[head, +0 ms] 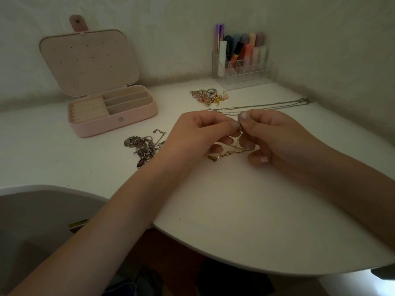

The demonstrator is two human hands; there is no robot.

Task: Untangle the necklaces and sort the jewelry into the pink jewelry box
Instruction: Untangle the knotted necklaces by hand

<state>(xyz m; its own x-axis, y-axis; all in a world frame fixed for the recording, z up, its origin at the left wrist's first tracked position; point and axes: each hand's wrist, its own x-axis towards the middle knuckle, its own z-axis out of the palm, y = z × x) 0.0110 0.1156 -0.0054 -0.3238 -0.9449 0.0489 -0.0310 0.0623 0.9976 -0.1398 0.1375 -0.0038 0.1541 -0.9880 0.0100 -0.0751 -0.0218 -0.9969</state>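
Head view looks down on two hands meeting over the white counter (235, 210), both working the same fine gold necklace (232, 152). The main risk, to my eye, is that pulling the two pinch points apart would draw the knot tighter instead of loosening it, and a chain this thin could kink or snap. A slack end could also catch on the silver chains (267, 105) stretched out just behind the hands, tangling them in. The dim light makes the knot itself hard to read.

Left hand (196, 135) comes in palm down, thumb and forefinger pressed together on the chain, the other fingers (215, 148) curled under. Right hand (275, 139) faces it, thumb and forefinger pinching the chain right beside the left pinch, lower fingers tucked. The rest of the gold chain droops to the counter beneath them.

A heap of tangled silver necklaces (143, 147) lies near the left wrist, a small pile of rings and earrings (209, 96) farther back. The pink jewelry box (111, 112) stands open to the left, well apart, its compartments apparently unfilled.
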